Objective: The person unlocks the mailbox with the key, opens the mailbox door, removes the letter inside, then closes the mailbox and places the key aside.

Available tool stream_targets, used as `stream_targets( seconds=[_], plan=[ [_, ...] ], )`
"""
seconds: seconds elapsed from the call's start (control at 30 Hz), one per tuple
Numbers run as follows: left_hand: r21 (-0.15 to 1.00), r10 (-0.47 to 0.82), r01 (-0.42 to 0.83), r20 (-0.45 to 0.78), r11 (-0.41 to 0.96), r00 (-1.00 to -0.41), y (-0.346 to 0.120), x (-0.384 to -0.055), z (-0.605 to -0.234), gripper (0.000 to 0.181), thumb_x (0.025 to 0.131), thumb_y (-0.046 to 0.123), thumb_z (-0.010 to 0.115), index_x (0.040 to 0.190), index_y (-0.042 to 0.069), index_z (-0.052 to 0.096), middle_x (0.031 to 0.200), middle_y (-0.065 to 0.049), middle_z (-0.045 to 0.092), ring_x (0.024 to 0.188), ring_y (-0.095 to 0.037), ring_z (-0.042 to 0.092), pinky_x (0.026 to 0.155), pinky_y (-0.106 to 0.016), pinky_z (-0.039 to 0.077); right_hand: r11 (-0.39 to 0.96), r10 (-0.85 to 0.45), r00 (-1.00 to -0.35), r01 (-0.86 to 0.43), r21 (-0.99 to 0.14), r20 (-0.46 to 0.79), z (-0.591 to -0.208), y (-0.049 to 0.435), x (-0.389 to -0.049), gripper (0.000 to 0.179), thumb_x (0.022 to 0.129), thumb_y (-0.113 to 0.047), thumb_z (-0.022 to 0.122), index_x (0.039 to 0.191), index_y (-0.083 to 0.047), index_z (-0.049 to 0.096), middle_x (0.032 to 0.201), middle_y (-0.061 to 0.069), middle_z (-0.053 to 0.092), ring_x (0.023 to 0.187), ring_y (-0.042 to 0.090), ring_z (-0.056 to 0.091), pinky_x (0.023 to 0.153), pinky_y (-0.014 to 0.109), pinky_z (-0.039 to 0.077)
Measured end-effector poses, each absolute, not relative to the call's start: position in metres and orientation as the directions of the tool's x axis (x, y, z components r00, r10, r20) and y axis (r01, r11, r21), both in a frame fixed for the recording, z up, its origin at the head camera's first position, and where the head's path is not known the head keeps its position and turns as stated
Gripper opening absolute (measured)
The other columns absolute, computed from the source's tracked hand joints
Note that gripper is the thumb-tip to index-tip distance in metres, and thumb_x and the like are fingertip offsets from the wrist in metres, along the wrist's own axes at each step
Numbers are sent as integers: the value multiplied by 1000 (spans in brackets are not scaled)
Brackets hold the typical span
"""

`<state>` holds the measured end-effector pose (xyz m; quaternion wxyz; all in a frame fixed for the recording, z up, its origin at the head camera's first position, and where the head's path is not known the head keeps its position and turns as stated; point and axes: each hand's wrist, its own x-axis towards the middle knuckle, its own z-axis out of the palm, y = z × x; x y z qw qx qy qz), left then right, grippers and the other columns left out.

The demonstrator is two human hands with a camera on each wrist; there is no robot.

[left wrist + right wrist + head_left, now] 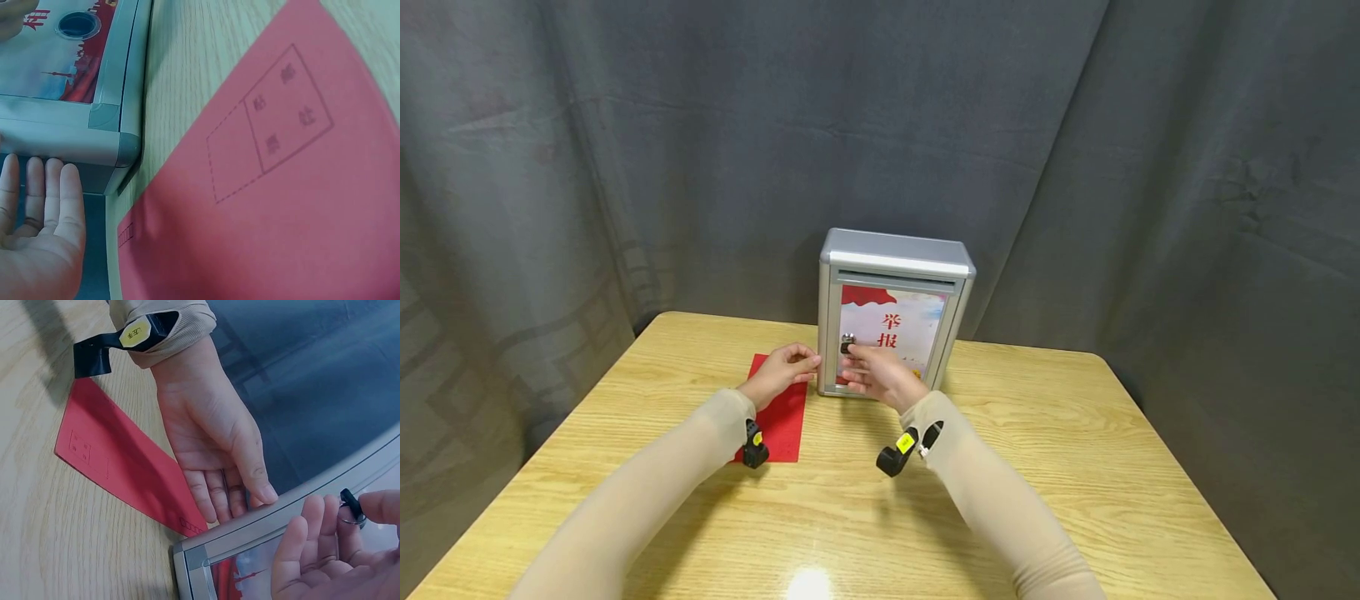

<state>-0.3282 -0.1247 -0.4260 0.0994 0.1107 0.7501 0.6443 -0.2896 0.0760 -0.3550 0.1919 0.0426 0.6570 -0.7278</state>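
Note:
A silver metal box (895,244) with a slot near its top and a printed front panel stands upright on the table. My right hand (886,377) is at the left part of that panel, by the small lock (848,337). Between thumb and forefinger it pinches a black-headed key (351,503) with a ring; whether the key's blade sits in the lock is hidden. On the box's left side rests my left hand (782,372), fingers fairly straight in the left wrist view (47,244) and holding nothing. Beneath that arm lies a red envelope (786,425).
The wooden table (1030,467) carries the box near its back edge. Behind it hangs a dark grey curtain (715,167). Each wrist wears a black camera mount (897,454) with a yellow label. The envelope lies close to the box's left side.

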Motion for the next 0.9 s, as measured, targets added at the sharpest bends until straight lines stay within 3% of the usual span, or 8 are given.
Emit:
stream_targets(
  seconds=[0.2,0.47,0.9],
  plan=[
    [989,299,57,14,135,-954,-124,-328,-427,32,97,22,59,116,-4,51,116,-18,54,112,-34,57,106,-50,41,-33,-206,-937,294,-955,-281,-355,73,-290,24,100,-17,49,116,0,55,82,0,58,62,6,56,56,18,51],
    [985,288,50,1,163,-958,-124,-329,-426,33,96,25,61,115,-1,52,115,-15,56,111,-29,58,105,-47,44,-73,-203,-930,326,-943,-306,-353,73,-292,13,99,-12,46,98,-4,56,78,1,59,59,6,54,52,17,48],
    [983,281,49,-2,178,-960,-124,-328,-425,33,96,25,61,116,-1,52,116,-15,56,112,-30,59,104,-46,44,27,-224,-931,289,-957,-288,-351,74,-293,28,97,-13,48,114,8,55,69,-2,58,52,2,51,48,14,46]
  ],
)
